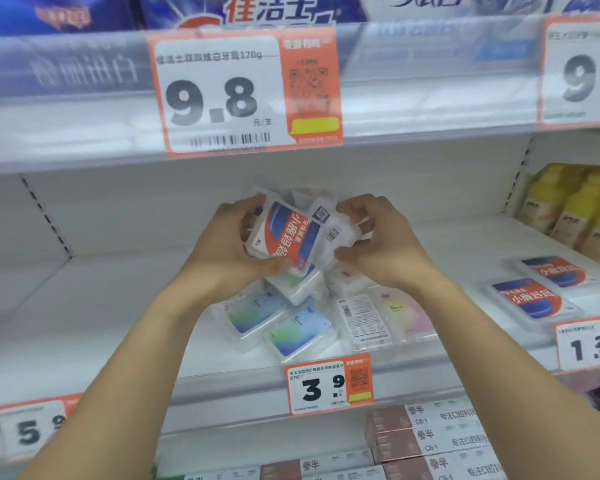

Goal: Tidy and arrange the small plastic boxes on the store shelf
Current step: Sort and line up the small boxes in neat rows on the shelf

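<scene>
Boxes clasped between left grip and right grip

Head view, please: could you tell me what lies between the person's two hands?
In the head view, a bunch of small plastic boxes, red-and-blue label foremost, sits between the left hand and right hand; both grip it.

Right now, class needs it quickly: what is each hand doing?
Left hand: grips the clear plastic box with the red-and-blue label.
Right hand: grips a clear plastic box with a barcode label.
</scene>
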`<state>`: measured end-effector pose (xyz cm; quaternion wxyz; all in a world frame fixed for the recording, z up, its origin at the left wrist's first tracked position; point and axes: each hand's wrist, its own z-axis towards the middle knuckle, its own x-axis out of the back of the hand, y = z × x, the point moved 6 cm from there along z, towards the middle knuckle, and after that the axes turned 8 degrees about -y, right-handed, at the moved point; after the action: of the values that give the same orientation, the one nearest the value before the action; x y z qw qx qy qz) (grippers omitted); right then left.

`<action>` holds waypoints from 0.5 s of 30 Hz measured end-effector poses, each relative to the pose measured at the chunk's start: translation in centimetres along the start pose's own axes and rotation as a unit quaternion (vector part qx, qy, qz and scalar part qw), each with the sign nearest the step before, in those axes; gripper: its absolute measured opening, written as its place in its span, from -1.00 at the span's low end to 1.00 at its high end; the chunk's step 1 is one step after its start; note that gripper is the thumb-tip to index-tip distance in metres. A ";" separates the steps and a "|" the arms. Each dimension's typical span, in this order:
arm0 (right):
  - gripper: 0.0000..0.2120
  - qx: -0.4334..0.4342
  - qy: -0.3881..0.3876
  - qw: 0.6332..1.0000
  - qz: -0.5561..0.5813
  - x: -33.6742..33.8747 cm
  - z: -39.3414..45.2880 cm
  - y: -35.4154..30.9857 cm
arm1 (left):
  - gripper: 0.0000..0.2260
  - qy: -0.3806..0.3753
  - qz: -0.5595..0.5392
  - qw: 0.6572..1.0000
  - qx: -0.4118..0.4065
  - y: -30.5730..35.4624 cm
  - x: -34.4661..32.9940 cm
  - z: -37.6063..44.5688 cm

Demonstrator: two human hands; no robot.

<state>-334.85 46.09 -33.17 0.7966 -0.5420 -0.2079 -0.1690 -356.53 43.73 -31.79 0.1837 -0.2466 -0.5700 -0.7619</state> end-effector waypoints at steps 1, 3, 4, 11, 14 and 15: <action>-0.44 -0.009 -0.003 1.000 0.021 0.2 -0.1 0.1 | -0.29 -0.003 -0.004 1.000 0.004 0.1 0.2 -0.2; -0.44 -0.031 -0.001 0.997 0.069 0.6 -0.3 0.1 | -0.45 -0.015 -0.023 0.999 0.024 -0.2 0.3 -0.5; -0.49 -0.032 0.002 0.995 0.092 0.8 -0.5 -0.1 | -0.47 -0.021 -0.041 0.998 0.038 -0.5 0.3 -0.6; -0.66 0.067 0.061 0.979 0.183 1.5 -1.9 -1.6 | -0.58 0.050 -0.177 0.979 0.086 -1.4 0.7 -1.2; -0.72 0.106 0.066 0.967 0.223 1.0 -2.2 -1.5 | -0.59 0.036 -0.302 0.947 0.101 -1.8 -0.3 -1.4; -0.73 0.109 0.066 0.964 0.231 0.8 -2.3 -1.2 | -0.59 0.031 -0.334 0.936 0.106 -1.9 -0.5 -1.5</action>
<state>-334.42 43.46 -32.53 0.8802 -0.4728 -0.0411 0.0083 -357.42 42.85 -33.87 -0.0384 0.0025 -0.6909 -0.7220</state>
